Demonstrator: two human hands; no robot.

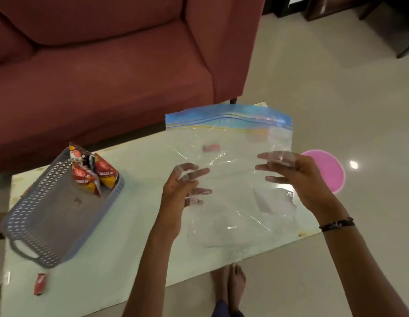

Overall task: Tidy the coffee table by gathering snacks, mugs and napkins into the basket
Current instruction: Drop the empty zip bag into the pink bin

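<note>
Two bare hands are holding up a large clear plastic zip bag [231, 175] with a blue seal strip along its top, at centre right of the frame above the pale glossy coffee table [135, 225]. The left hand [180, 193] is gripping the bag's left side, its fingers spread and pressing into the film; the right hand [295, 179], with a dark bracelet [337, 224] on its wrist, is pinching the right side with fingertips closed on the plastic. At centre left, a grey perforated plastic basket [50, 216] with a handle is sitting on the table, and red and yellow snack packets [93, 172] are lying in its upper end. One small red wrapper [40, 284] is lying on the table at lower left, just below the basket. A maroon fabric sofa [102, 65] is filling the upper left, and a round pink mat [327, 172] is lying on the tiled floor at right. Bare feet [233, 287] are showing at bottom centre.
</note>
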